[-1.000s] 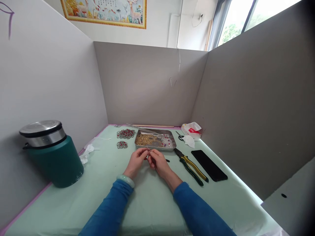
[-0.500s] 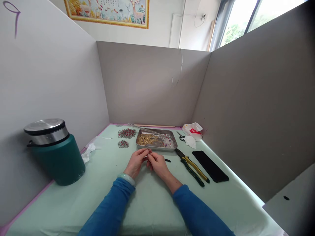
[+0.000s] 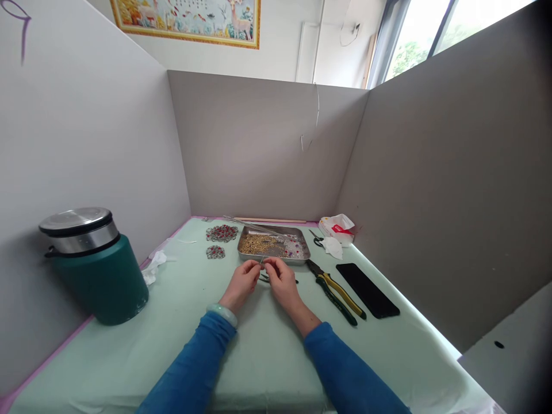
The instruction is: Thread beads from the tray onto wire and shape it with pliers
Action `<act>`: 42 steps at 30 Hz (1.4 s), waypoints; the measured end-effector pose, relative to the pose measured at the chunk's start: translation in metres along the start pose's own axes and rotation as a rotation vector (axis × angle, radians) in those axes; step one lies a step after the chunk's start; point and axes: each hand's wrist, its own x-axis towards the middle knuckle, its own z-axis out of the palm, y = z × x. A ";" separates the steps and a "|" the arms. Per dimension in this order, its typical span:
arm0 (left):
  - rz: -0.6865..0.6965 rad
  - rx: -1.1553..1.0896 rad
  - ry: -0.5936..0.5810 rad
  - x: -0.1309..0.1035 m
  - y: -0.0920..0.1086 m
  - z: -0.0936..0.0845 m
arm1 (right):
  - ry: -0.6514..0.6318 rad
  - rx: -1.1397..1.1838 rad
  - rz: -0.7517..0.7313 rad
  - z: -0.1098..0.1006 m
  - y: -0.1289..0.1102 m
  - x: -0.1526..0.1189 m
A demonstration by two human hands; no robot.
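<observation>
My left hand (image 3: 242,283) and my right hand (image 3: 282,280) meet in front of the metal tray (image 3: 273,260), fingertips pinched close together. A thin, small piece shows between the fingertips; it is too small to make out. Gold beads (image 3: 259,244) and clear and red beads (image 3: 294,247) lie in the tray. Under my right hand, a small dark tool (image 3: 264,278) rests on the cloth, partly covered. Two piles of red-and-silver pieces, the larger (image 3: 221,233) behind the smaller (image 3: 215,252), are left of the tray.
Pliers (image 3: 338,294) and a black phone-like slab (image 3: 368,290) lie at the right. Scissors (image 3: 318,240) and a tissue pack (image 3: 337,227) are behind them. A green flask (image 3: 100,279) stands at the left beside crumpled tissue (image 3: 154,267). Grey partitions enclose the table.
The fingertips of both hands have shifted slightly, and my right hand has moved a little right and up. More of the small dark tool shows between the hands.
</observation>
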 end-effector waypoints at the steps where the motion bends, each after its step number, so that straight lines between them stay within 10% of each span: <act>1: 0.028 0.064 0.002 0.001 -0.002 0.000 | -0.007 0.032 0.031 0.000 0.002 0.001; 9: 0.223 0.333 -0.033 0.004 -0.008 0.001 | -0.001 0.161 0.151 -0.001 0.013 0.008; 42: -0.140 -0.122 -0.075 -0.004 0.006 0.005 | 0.039 -0.132 -0.093 0.003 0.003 0.002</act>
